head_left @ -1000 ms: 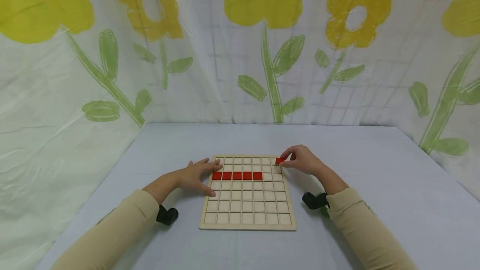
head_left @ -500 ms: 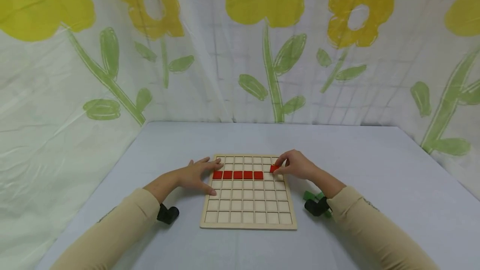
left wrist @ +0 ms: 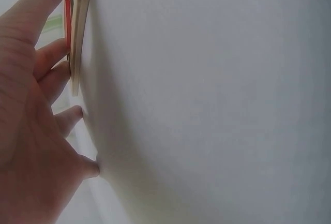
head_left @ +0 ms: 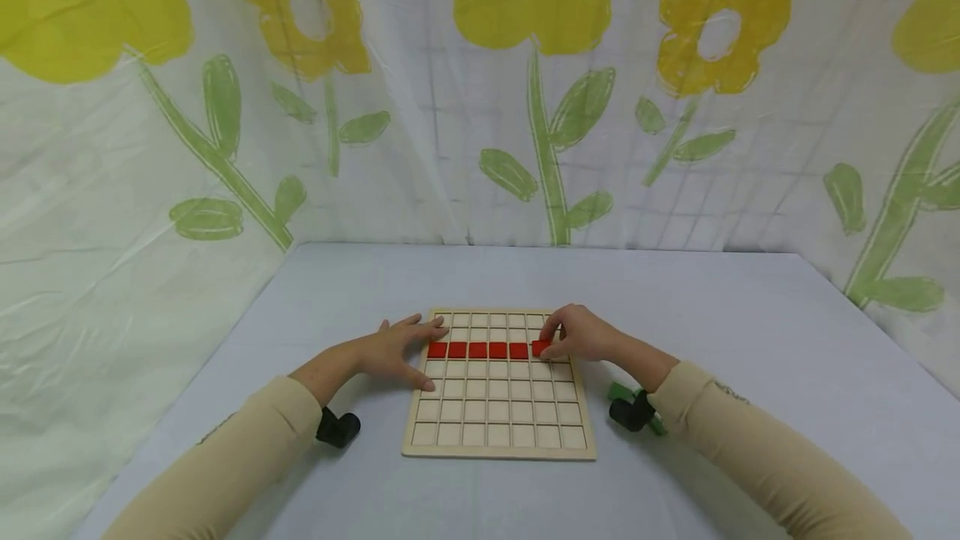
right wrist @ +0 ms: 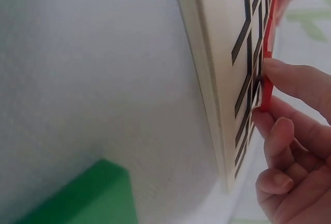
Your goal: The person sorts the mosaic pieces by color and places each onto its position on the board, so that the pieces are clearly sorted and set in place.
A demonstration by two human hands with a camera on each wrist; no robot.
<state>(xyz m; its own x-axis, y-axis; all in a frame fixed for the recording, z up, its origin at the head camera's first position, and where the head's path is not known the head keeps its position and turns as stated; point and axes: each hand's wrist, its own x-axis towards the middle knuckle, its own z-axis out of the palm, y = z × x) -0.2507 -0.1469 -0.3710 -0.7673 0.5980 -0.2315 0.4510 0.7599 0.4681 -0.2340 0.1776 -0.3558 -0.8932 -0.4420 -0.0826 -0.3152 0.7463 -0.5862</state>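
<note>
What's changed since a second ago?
The right hand has moved the red tile it pinches across the wooden board, leftward and nearer, from the far right corner to beside the row of five red tiles. It hasn't let go. The left hand stays spread at the board's left edge; the row is unchanged.

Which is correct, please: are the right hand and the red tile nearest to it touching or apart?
Touching. The right wrist view shows the right hand pinching the red tile between thumb and finger.
</note>
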